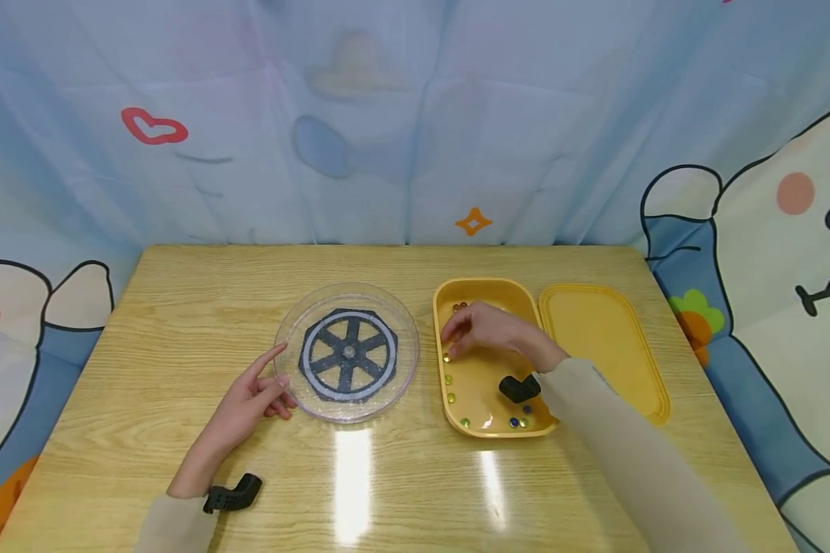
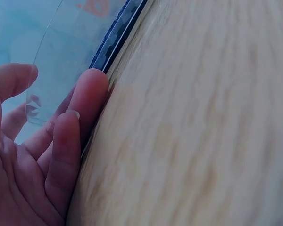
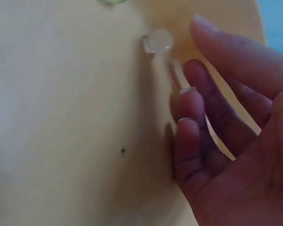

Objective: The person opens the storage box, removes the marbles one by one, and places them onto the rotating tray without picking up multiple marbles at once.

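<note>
In the head view, my left hand (image 1: 252, 395) is at the left rim of a round clear plastic dish (image 1: 404, 384). Its thumb overlaps the rim while other fingers curl at the outer edge, lightly holding it. Inside a yellow tray (image 1: 480, 395), my right hand (image 1: 484, 330) reaches down with loosely bent fingers. A small pale glass bead (image 3: 159, 42) lies just beyond these fingertips in the right wrist view, apart from them. Yellow-green beads (image 1: 452, 398) line the tray's left side. Red beads (image 1: 459, 306) lie at its far end, blue ones (image 1: 514, 422) near the front.
A dark wheel-like piece with six spokes (image 1: 346, 376) shows in or beneath the dish. To the tray's right lies a flat yellow lid (image 1: 605, 346). The wooden table (image 1: 200, 307) ends at a printed curtain (image 1: 387, 153).
</note>
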{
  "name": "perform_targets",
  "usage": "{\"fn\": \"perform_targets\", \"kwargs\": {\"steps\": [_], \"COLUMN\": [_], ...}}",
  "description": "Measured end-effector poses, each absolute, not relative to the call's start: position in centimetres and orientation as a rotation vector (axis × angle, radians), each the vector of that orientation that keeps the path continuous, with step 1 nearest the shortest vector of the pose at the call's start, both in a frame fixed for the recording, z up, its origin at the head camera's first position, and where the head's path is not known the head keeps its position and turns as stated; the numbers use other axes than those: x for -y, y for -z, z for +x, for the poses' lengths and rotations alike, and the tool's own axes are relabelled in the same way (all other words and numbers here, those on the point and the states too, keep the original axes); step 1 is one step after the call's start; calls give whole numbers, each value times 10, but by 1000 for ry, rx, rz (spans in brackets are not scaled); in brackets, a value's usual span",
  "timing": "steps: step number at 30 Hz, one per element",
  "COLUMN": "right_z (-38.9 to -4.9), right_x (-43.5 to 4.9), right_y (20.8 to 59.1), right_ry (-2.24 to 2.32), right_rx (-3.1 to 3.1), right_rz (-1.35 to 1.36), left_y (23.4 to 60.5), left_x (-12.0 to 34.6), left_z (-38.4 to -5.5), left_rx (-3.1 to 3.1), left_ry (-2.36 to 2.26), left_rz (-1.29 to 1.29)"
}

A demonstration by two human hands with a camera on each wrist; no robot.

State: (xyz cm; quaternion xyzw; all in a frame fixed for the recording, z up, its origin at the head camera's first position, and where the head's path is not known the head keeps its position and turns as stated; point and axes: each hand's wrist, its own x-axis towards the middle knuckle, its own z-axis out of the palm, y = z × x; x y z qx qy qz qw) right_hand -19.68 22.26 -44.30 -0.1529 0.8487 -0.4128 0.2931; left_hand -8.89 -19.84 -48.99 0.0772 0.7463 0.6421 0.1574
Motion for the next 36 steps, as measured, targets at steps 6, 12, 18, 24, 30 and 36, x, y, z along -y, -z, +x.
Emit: {"fn": "perform_targets", "kwargs": {"steps": [6,12,18,24,30,36], "right_z": [-196,-195,-194,-194,-191,-189], "right_x": [-221,-216,-215,-220,-224,-231], "right_y": [446,448,448,449,440,429], "right_ry": [985,941,918,985,1062,1209], "right_rx": [-2290,-2331,-2364,-2339,-2310,-2297], "right_rz": [-482,-601,-599,-582,-548,-468], "left_y": [488,487,489,492,492,494], "left_x": [198,200,201,200,201,200], "left_z": [-89,-86,-86,-88,-90,-90], "left_rx": [-2143,-2155,-2158,-2141,-2145,-2116], "left_ry": [-1830,-1817,-1820,-1817,-1812,-1841], "left_rz": [206,186,189,202,200,211]}}
